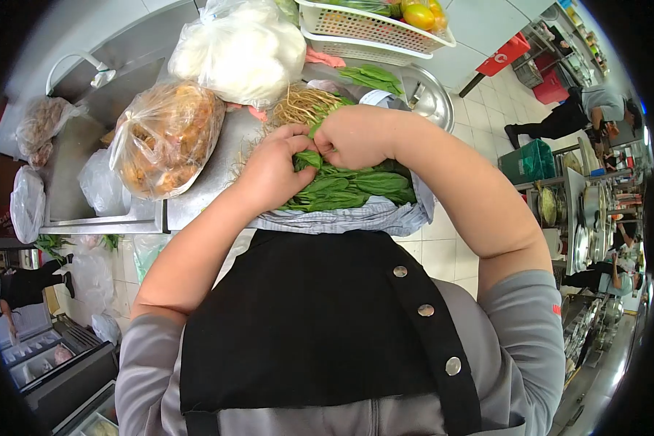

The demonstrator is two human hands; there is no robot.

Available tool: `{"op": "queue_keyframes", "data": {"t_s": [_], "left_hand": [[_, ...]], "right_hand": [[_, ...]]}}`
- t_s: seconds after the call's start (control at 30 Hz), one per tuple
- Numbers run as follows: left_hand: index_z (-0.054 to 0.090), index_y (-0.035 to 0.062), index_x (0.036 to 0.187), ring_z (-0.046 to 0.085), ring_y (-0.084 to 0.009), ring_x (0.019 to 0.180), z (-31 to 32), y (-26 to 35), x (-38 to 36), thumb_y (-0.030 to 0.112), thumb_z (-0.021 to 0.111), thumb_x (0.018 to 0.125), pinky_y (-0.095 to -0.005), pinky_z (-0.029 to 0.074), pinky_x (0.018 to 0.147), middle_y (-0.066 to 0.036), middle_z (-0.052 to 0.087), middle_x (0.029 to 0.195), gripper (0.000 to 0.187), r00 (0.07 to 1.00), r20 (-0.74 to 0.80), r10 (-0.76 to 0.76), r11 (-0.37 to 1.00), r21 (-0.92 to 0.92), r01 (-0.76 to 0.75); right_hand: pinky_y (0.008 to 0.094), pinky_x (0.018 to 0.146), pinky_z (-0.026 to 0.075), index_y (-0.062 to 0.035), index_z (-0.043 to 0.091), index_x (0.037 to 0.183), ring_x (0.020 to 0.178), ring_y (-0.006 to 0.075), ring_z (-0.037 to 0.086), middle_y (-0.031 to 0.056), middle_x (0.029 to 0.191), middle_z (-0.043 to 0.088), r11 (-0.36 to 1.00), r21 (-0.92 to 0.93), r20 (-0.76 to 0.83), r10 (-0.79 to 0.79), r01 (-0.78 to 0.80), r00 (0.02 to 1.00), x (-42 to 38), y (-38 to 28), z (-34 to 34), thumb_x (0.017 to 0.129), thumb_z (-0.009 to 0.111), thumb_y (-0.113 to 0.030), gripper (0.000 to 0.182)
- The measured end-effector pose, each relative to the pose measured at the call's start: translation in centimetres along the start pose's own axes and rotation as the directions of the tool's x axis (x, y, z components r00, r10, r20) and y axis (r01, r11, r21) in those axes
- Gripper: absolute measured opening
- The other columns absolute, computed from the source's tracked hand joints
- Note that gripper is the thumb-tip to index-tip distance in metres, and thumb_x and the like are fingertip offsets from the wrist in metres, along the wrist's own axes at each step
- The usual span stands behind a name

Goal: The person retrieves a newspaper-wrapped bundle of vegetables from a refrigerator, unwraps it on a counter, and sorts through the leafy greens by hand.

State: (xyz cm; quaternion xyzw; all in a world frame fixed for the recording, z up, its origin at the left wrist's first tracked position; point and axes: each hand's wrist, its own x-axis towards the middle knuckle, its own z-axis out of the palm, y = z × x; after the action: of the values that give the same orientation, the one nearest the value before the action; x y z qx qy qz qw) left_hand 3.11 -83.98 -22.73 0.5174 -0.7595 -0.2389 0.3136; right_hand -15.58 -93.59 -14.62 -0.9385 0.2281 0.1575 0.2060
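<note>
My left hand [275, 173] is closed around a few leafy greens [309, 159], thumb and fingers bent over them. Right beside it, my right hand [357, 137] pinches at the same greens, its fingertips almost touching the left ones. Below both hands, a pile of leafy greens [356, 187] that look like spinach rests on a bluish-grey cloth [370, 218]. Just beyond the hands lies a bundle of pale roots and stems [301, 105]. Fingers hide part of what I hold.
A bag of brownish food [168, 138] and a white bag [243, 54] stand on the steel counter [229, 150]. Behind is a white basket [370, 25] of vegetables; a metal bowl [443, 102] sits right. A sink [76, 163] lies left. Other people work farther off.
</note>
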Motion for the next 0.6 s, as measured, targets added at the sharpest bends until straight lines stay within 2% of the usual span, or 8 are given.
{"op": "queue_keyframes", "data": {"t_s": [0.07, 0.17, 0.27, 0.37, 0.47, 0.57, 0.6], "left_hand": [[0.075, 0.0077, 0.109, 0.06, -0.0379, 0.125, 0.0, -0.1, -0.1, 0.01, 0.08, 0.078, -0.0442, 0.05, 0.106, -0.016, 0.063, 0.136, 0.032, 1.0, 0.023, -0.009, 1.0, 0.004, 0.009], [0.076, 0.0077, 0.106, 0.061, -0.0388, 0.124, 0.1, 0.0, -0.1, 0.007, 0.078, 0.077, -0.044, 0.05, 0.106, -0.018, 0.062, 0.137, 0.029, 1.0, 0.023, -0.013, 1.0, 0.009, 0.013], [0.076, 0.0064, 0.103, 0.061, -0.0391, 0.125, 0.2, 0.4, -0.3, 0.005, 0.076, 0.077, -0.0433, 0.05, 0.106, -0.019, 0.063, 0.135, 0.026, 0.999, -0.027, -0.032, 0.999, -0.025, 0.031], [0.071, 0.0051, 0.099, 0.062, -0.0374, 0.124, 0.5, 0.3, -0.1, 0.002, 0.075, 0.079, -0.041, 0.049, 0.105, -0.018, 0.063, 0.134, 0.02, 0.996, -0.089, -0.023, 0.997, -0.069, 0.017], [0.074, 0.0034, 0.1, 0.061, -0.0387, 0.125, 0.1, 0.5, 0.5, 0.005, 0.076, 0.077, -0.0431, 0.05, 0.105, -0.019, 0.064, 0.133, 0.023, 0.993, -0.122, -0.006, 0.999, -0.05, 0.0], [0.073, 0.0031, 0.099, 0.061, -0.0383, 0.125, -0.4, 0.8, 0.6, 0.006, 0.077, 0.076, -0.044, 0.049, 0.106, -0.018, 0.064, 0.134, 0.023, 0.998, -0.059, 0.038, 0.998, 0.045, -0.035], [0.072, 0.0036, 0.098, 0.061, -0.0391, 0.124, -0.4, 1.0, 0.5, 0.005, 0.077, 0.077, -0.0439, 0.05, 0.105, -0.018, 0.064, 0.134, 0.022, 0.998, -0.046, 0.042, 0.996, 0.082, -0.038]], "right_hand": [[0.0464, 0.073, 0.055, -0.0072, 0.074, 0.089, 0.081, 0.035, 0.07, 0.0147, 0.083, 0.072, 0.998, -0.057, 0.015, 0.03, -0.029, 0.999, -0.3, -1.0, 0.0, 0.083, 0.068, -0.021, 0.016], [0.0464, 0.074, 0.055, -0.0062, 0.073, 0.085, 0.082, 0.0342, 0.07, 0.0151, 0.082, 0.071, 0.991, -0.116, -0.05, 0.059, -0.065, 0.997, -0.5, -1.6, 0.5, 0.082, 0.069, -0.023, 0.017], [0.0472, 0.072, 0.055, -0.0055, 0.072, 0.082, 0.079, 0.0343, 0.069, 0.0154, 0.082, 0.07, 0.999, 0.019, -0.295, -0.019, 0.026, 0.955, -0.4, 0.3, 3.5, 0.081, 0.07, -0.024, 0.018], [0.0479, 0.069, 0.054, -0.0059, 0.072, 0.082, 0.076, 0.0352, 0.068, 0.0151, 0.083, 0.069, 0.968, 0.248, -0.424, 0.085, 0.025, 0.902, -0.3, 1.0, 5.0, 0.081, 0.071, -0.025, 0.019], [0.0478, 0.067, 0.055, -0.0059, 0.071, 0.08, 0.075, 0.0357, 0.068, 0.0141, 0.083, 0.068, 0.959, 0.282, -0.504, 0.141, 0.009, 0.852, -0.4, 1.1, 4.8, 0.082, 0.07, -0.022, 0.017], [0.0472, 0.075, 0.058, -0.0073, 0.074, 0.085, 0.084, 0.037, 0.071, 0.0142, 0.088, 0.072, 0.978, -0.127, -0.507, 0.077, -0.163, 0.859, -1.1, 0.9, 3.9, 0.084, 0.065, -0.025, 0.02], [0.0472, 0.073, 0.057, -0.0065, 0.072, 0.084, 0.081, 0.0366, 0.07, 0.0138, 0.086, 0.07, 0.973, -0.162, -0.559, 0.046, -0.163, 0.828, -1.4, 1.3, 3.6, 0.084, 0.065, -0.023, 0.018]]}}
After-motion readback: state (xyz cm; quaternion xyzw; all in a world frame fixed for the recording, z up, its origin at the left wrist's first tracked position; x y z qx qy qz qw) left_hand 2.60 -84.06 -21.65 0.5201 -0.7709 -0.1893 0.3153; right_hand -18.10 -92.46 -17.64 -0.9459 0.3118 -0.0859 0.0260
